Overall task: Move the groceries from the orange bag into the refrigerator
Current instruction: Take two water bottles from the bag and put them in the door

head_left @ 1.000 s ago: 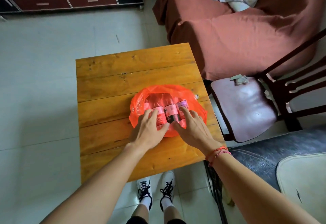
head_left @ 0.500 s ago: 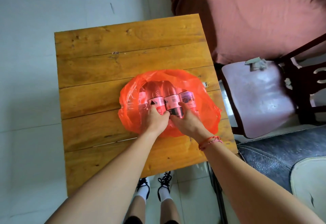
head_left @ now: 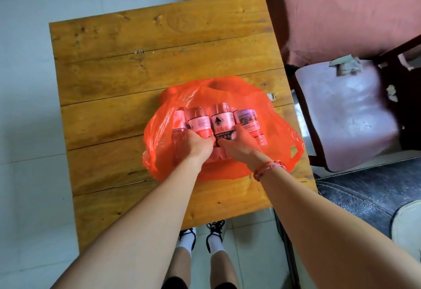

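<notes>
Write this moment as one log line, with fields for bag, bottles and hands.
bag: orange bag open on wooden table | bottles: four, lying inside | left hand: on bottles | right hand: on bottles | lifted: none

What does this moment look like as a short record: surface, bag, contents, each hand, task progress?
surface: wooden table
bag: orange bag, open, lying on the table
contents: four bottles side by side, lying down
left hand: left hand inside the bag, closed on the bottles
right hand: right hand inside the bag, on the bottles
progress: nothing lifted out yet; refrigerator not in view
</notes>
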Demonstrator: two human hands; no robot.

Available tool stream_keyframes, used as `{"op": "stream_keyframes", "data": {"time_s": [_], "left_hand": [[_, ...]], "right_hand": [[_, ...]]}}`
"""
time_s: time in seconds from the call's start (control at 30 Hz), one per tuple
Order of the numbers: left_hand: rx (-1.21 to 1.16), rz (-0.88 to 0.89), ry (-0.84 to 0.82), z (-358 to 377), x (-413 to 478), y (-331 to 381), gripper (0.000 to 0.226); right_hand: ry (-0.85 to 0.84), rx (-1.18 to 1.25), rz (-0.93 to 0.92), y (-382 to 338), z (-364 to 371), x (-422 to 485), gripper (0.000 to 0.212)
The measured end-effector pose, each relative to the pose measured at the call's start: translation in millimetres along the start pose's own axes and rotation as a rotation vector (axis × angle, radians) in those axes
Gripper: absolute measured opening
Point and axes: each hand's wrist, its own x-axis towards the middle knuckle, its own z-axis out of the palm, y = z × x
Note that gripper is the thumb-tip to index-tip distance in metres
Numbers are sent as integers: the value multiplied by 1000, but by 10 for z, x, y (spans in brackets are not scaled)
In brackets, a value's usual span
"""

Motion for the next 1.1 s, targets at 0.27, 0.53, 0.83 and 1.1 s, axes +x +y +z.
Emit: {"op": "stream_keyframes", "data": {"time_s": [0.27,0.53,0.83,1.1], "left_hand": [[-39,50,95,367,651,-346,102],[-140,27,-20,141,170,-13,51],[-192,-28,-102,-66,-168,-6,52],[-139,18,-137,-307,-639,-53,48]], "right_hand": [[117,-135,-10,35,172,318,49],[24,-121,4,28,56,335,33],[-167,173,8,22,-182,-54,29],[-97,289,69,34,-312,-682,26]]}}
